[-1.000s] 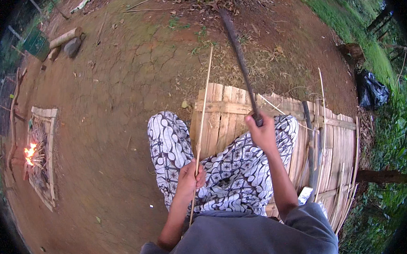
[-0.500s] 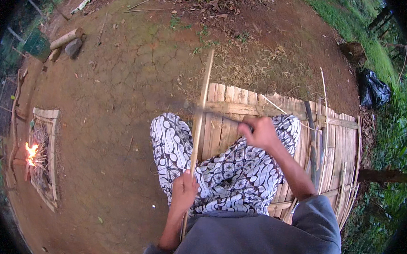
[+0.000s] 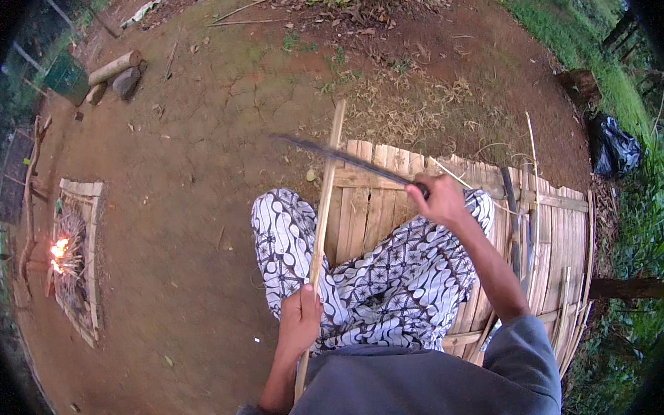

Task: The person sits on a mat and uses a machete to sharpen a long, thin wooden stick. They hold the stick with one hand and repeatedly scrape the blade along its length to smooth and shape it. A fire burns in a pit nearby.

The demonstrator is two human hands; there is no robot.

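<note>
A long, narrow bamboo strip (image 3: 324, 223) slants up from beside my waist, past my bent leg, its far end in the air over the ground. My left hand (image 3: 301, 316) is closed around its lower part, near my left thigh. In my right hand (image 3: 442, 199) is the dark handle of a machete (image 3: 367, 166). Its long blade points left and crosses the strip near the upper end; whether edge and strip touch I cannot tell. Under both lie my legs in black-and-white patterned trousers (image 3: 382, 288).
I sit on a split-bamboo platform (image 3: 357, 217), where thin strips and a dark pole (image 3: 512, 219) lie to the right. Pale shavings (image 3: 432, 102) litter the ground ahead. A fire (image 3: 61, 254) burns at the left inside a bamboo frame (image 3: 92, 260). A black plastic bag (image 3: 613, 144) sits at the right.
My right hand has shifted slightly away and to the right with the machete, whose blurred blade now shows more clearly. The strip's far end sits a little lower in view; my left hand keeps its hold.
</note>
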